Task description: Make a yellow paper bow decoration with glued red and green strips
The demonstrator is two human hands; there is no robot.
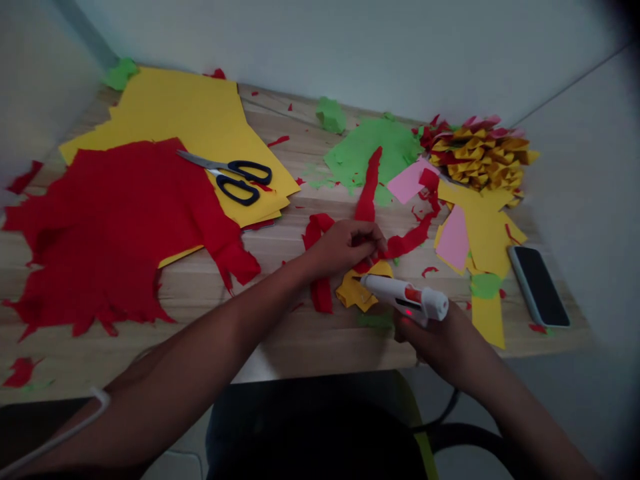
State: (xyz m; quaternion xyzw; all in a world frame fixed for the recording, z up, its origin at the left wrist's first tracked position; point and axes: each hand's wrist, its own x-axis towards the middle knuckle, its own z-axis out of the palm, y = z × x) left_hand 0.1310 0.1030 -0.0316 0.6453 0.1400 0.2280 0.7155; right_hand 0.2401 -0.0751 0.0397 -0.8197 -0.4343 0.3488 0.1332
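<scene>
My right hand point(440, 337) is wrapped around the grip of a white hot glue gun point(400, 293) with a small red light. Its nozzle points left, at a small folded yellow paper piece point(353, 293) on the table. My left hand point(350, 243) is closed, its fingers pinching red paper just above that yellow piece; the fingertips partly hide the contact. Around this hand lie red paper strips: one points away point(369, 187), one curves right point(413, 237), and a folded one point(321, 293) sits under the wrist.
At the left, a large torn red sheet point(115, 227) overlaps yellow sheets point(185, 100), with black-handled scissors point(240, 180) on top. Green paper point(370, 153) lies at the back. Rightward are a ruffled yellow-and-red paper bunch point(480, 157), yellow cutouts point(487, 233) and a phone point(540, 287).
</scene>
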